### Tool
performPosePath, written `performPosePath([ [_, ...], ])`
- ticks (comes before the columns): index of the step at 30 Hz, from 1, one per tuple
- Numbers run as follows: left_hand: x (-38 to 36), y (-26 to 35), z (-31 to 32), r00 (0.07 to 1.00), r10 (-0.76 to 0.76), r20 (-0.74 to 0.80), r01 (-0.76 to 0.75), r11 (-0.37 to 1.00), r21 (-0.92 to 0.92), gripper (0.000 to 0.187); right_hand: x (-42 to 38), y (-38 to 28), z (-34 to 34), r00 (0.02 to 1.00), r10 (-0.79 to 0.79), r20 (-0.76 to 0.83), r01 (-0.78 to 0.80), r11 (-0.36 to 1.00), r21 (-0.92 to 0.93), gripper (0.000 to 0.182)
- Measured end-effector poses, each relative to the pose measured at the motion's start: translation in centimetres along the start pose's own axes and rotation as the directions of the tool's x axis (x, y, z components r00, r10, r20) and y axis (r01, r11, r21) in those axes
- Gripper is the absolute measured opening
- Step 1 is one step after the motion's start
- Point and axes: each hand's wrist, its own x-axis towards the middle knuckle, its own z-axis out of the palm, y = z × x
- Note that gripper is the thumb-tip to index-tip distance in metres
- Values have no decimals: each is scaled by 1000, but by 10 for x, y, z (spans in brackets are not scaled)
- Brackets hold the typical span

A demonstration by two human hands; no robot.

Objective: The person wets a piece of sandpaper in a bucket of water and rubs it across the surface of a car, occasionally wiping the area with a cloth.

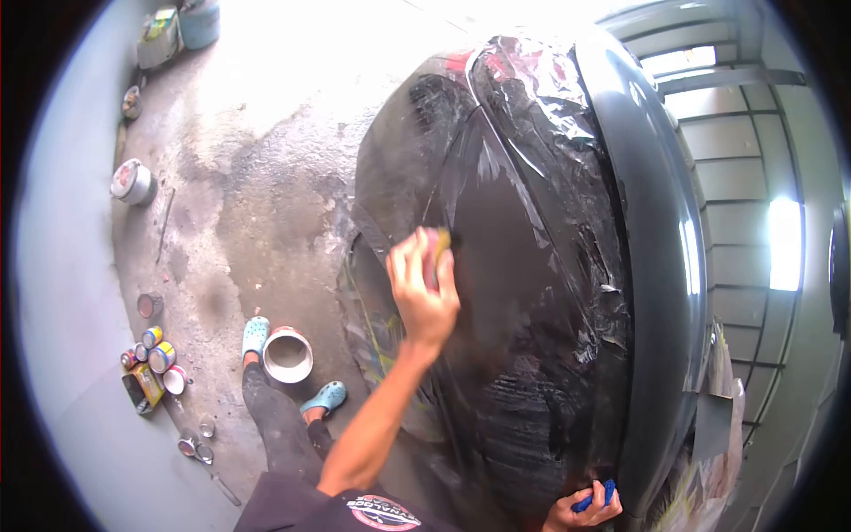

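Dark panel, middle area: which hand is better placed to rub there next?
Left, I'd say. The left hand holds a pink-and-yellow block at the middle of the dark panel; the right hand is near its bottom edge, gripping a blue item.

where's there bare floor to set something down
Bare concrete, patchy with stains, lies between the thin rod and the dark car panel, beyond the white bucket. A smaller patch separates the paint tins from the nearer clog. Crowded: the tins' stretch beside the wall, and around the bucket, between both clogs.
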Motion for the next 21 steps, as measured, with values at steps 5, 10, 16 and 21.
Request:
performPosePath([
  [5,-32,7,-7,995,-94,-26,92,993,-70,33,0,3,-3,1000,-8,24,8,1000,3,15],
  [10,-12,-3,0,993,-117,-31,117,993,16,34,2,0,-1,1000,-16,-6,16,1000,17,16],
  [16,-43,12,-9,987,-160,-29,160,987,26,34,4,-1,-1,1000,-9,-8,9,1000,16,16],
  [21,4,-5,9,955,-296,24,296,955,11,42,8,-2,4,999,-20,-44,21,1000,21,16],
])
